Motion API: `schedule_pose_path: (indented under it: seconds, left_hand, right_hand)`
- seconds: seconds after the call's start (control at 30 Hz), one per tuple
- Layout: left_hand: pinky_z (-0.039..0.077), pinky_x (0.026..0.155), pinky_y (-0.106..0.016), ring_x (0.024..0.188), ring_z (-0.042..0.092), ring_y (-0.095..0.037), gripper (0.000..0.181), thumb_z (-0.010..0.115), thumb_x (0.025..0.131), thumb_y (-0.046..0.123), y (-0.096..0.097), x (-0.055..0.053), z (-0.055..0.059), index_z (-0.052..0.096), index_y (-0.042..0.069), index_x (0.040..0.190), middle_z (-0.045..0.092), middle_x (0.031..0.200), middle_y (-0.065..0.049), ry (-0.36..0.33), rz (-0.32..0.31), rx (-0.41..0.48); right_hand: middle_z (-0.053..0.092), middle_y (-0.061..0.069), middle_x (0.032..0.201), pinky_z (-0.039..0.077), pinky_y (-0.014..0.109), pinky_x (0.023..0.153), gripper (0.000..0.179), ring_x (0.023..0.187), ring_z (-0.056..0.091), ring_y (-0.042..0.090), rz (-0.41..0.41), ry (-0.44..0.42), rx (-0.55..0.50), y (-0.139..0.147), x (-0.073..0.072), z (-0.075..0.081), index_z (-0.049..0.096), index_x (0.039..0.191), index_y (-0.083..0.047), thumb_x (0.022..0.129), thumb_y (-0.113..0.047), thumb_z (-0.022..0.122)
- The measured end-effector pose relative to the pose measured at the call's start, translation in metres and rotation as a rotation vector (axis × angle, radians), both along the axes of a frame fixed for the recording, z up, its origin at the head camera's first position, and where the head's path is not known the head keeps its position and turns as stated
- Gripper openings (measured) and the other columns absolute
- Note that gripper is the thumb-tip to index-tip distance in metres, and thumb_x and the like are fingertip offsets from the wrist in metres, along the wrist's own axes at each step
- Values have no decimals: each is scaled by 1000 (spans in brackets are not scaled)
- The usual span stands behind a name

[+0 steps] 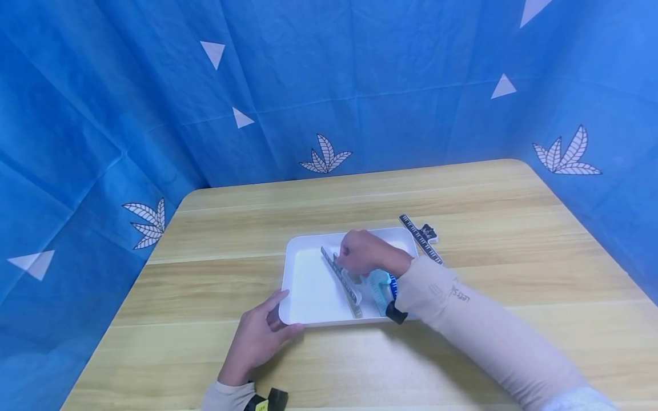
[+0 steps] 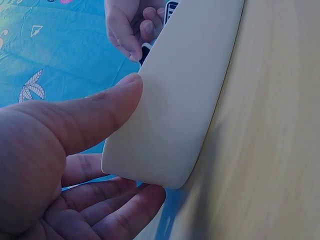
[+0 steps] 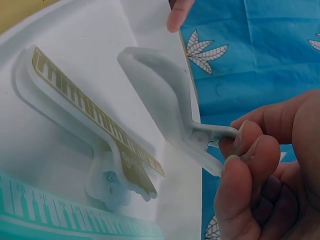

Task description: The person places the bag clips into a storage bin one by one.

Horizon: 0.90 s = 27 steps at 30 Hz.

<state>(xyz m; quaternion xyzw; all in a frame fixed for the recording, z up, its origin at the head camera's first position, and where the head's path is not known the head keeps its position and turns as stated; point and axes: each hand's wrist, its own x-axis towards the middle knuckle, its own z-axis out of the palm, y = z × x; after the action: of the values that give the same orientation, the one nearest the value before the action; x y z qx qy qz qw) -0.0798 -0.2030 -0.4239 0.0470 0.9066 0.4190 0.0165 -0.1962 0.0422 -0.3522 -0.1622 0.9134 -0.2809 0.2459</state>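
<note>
My left hand (image 1: 261,334) grips the near left corner of a white tray (image 1: 308,297), thumb on its front wall and fingers around the corner. Over the tray, my right hand (image 1: 361,253) pinches the tail of a long-jawed page clip (image 3: 160,95); its back is whitish in the right wrist view, and a striped keyboard pattern shows on it from the head. A gold keyboard-pattern clip (image 3: 95,112) lies in the tray beside it. Nearer the right forearm are a teal clip (image 1: 379,291) and a blue clip (image 1: 393,285), the latter partly hidden by the sleeve.
A black keyboard-pattern clip (image 1: 421,240) lies at the tray's far right corner, alongside the rim. The tray stands on a light wooden table (image 1: 231,240). A blue patterned cloth (image 1: 288,85) hangs behind and around the table.
</note>
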Motion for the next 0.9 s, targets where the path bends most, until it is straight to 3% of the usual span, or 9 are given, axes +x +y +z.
schedule_pose_path:
  seconds: [0.5,0.73,0.9]
  left_hand:
    - [54,86,-30,109,63,-30,78,86,73,32,2,1,2,54,-2,135,48,139,-26,12,-5,17]
    - [54,86,-30,111,62,-31,78,85,73,33,3,1,4,54,-1,135,46,141,-26,10,-2,-10]
    - [54,84,-28,110,62,-30,77,85,74,30,4,1,5,53,-1,136,46,141,-26,-3,0,-2]
  right_hand:
    - [65,5,74,48,27,52,16,61,61,19,3,-22,-4,-5,-2,-3,65,86,-13,95,-25,60]
    - [64,5,73,44,25,48,25,54,56,17,7,-10,-29,-5,-2,-3,66,79,-7,96,-22,57]
    - [64,5,79,51,30,55,21,60,59,19,4,-11,-29,-4,-1,-2,66,84,-8,96,-22,57]
